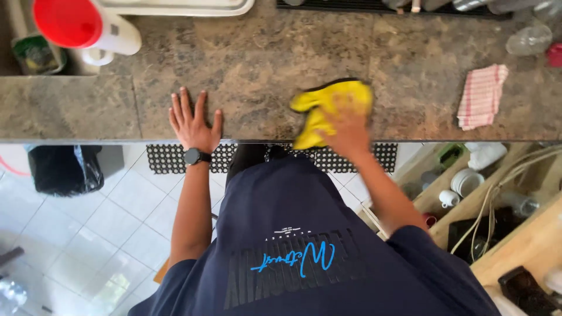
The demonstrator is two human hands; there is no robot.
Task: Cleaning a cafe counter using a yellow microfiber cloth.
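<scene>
Yellow crumpled cloth [328, 108] lies mid-frame on the mottled brown stone counter [263, 58], right hand [349, 130] pressing it, fingers blurred, unclear; left hand [193, 122] flat, fingers spread; counter looks dry, wiping progress unclear.

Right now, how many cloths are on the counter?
2. A yellow cloth lies near the counter's front edge under the right hand; a red-and-white checked cloth lies folded further right. The left hand rests flat on the counter. Others may lie out of view.
</scene>
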